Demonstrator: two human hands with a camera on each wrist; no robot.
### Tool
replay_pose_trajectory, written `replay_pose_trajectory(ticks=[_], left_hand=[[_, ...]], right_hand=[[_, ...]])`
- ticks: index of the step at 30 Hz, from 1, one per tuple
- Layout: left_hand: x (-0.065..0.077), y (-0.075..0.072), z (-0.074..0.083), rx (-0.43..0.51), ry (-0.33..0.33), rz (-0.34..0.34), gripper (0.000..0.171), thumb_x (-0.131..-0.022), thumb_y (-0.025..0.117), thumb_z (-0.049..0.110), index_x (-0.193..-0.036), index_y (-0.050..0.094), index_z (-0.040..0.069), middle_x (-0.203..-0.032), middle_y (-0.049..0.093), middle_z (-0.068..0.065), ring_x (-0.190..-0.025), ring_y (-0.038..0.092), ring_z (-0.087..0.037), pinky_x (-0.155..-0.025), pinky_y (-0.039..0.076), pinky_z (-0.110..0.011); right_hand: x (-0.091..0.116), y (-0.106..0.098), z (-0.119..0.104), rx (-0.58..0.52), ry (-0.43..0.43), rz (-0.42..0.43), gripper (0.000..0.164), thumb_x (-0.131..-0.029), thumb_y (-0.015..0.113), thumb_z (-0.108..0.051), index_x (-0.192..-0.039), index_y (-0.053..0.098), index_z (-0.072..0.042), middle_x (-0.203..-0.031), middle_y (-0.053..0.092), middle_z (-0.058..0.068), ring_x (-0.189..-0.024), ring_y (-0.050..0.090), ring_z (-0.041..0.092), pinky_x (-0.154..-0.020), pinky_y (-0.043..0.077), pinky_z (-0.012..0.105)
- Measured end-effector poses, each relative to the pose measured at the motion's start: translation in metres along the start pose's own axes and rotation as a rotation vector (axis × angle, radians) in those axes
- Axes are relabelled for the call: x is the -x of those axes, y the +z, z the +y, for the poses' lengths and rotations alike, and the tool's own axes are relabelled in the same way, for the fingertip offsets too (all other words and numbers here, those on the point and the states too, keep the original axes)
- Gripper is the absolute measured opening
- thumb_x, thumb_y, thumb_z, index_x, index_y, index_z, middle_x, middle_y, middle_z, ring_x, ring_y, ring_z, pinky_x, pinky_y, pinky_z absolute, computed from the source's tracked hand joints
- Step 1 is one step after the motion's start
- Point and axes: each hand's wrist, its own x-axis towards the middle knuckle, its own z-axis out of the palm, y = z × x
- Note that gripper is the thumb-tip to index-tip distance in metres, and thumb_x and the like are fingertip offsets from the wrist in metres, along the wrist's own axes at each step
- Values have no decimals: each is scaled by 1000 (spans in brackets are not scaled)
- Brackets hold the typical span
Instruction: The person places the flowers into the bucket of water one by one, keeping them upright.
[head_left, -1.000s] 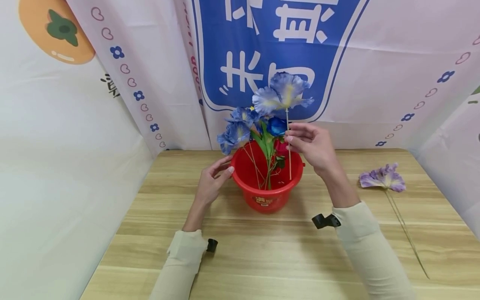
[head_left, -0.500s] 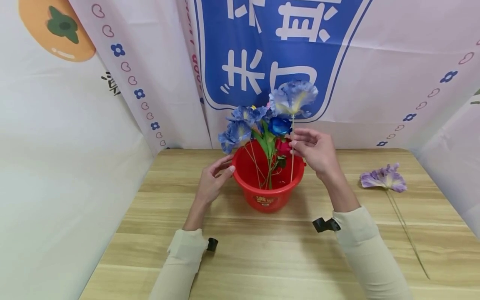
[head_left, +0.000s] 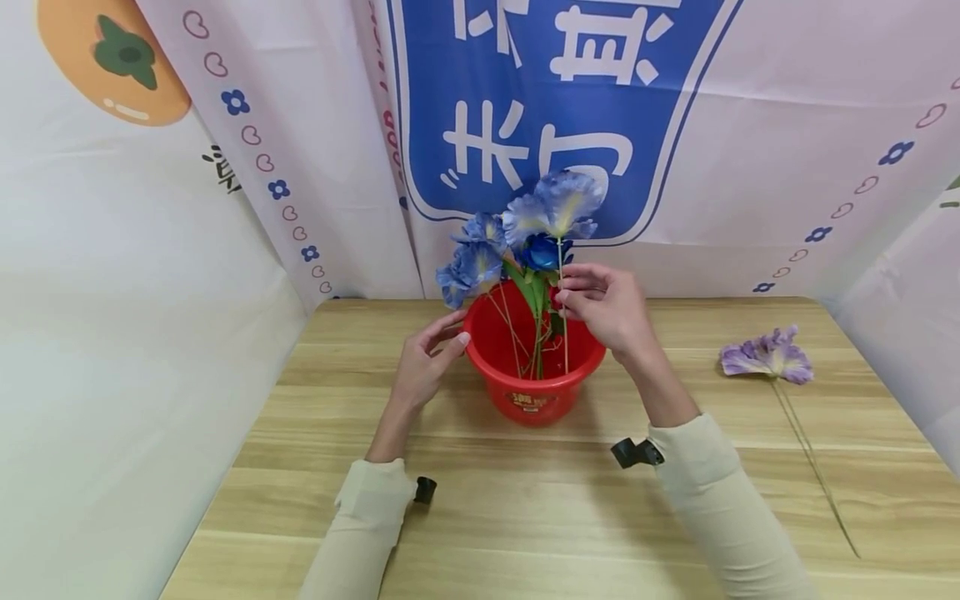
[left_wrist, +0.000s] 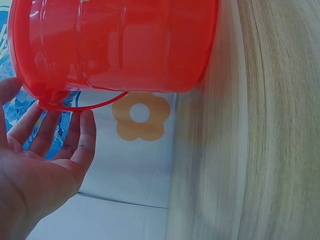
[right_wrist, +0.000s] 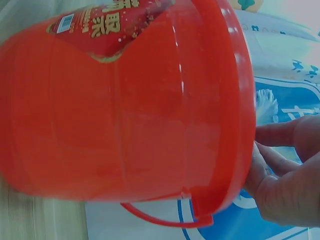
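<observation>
In the head view a red bucket point(head_left: 536, 408) stands on the table, with artificial flowers leaning in it. My right hand point(head_left: 611, 312) pinches the thin stem point(head_left: 563, 333) of a pale blue artificial flower point(head_left: 555, 208), its bloom above the bucket and its stem end inside. The right wrist view has that hand at the far side of the rim point(right_wrist: 240, 100). My left hand point(head_left: 420, 367) touches the bucket's left rim with relaxed fingers. Its fingertips point(left_wrist: 86, 117) meet the lug of the bucket's handle point(left_wrist: 102, 104) in the left wrist view.
A purple artificial flower point(head_left: 768, 357) lies on the wooden table point(head_left: 517, 517), its long stem pointing toward the front right. Blue blooms point(head_left: 472, 262), a blue rose point(head_left: 543, 252) and green leaves point(head_left: 525, 287) rise from the bucket. A printed cloth point(head_left: 735, 183) hangs behind the table.
The right hand has shifted slightly right, then back left, with the pale blue flower. The bloom is lower and the stem sits deeper in the bucket. The left hand has stayed at the rim.
</observation>
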Motion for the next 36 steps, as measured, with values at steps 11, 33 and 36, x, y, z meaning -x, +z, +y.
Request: replay_pose_trajectory(ticks=[11, 33, 36], left_hand=[[0, 2, 0, 10, -5, 0, 44, -104, 69, 13, -146, 64, 2, -148, 66, -20, -134, 64, -39, -92, 62, -19], [0, 0, 1, -7, 3, -4, 46, -105, 68, 13, -148, 62, 0, -151, 64, -21, -134, 64, -38, -92, 62, -19], [1, 0, 1, -6, 4, -5, 46, -105, 68, 14, -148, 62, 1, -150, 64, -21, -134, 64, -38, -92, 62, -19]], right_hand=[[-1, 17, -4, -5, -2, -16, 43, -98, 72, 5, -140, 66, 5, -125, 72, 27, -116, 73, 45, -86, 67, 42], [-2, 28, -14, -96, -63, 76, 41, -98, 74, 2, -138, 68, 2, -125, 71, 30, -95, 78, 19, -82, 68, 34], [-5, 35, -16, -95, -111, 85, 39, -97, 74, 3, -136, 69, 4, -123, 72, 32, -87, 76, 12, -78, 68, 32]])
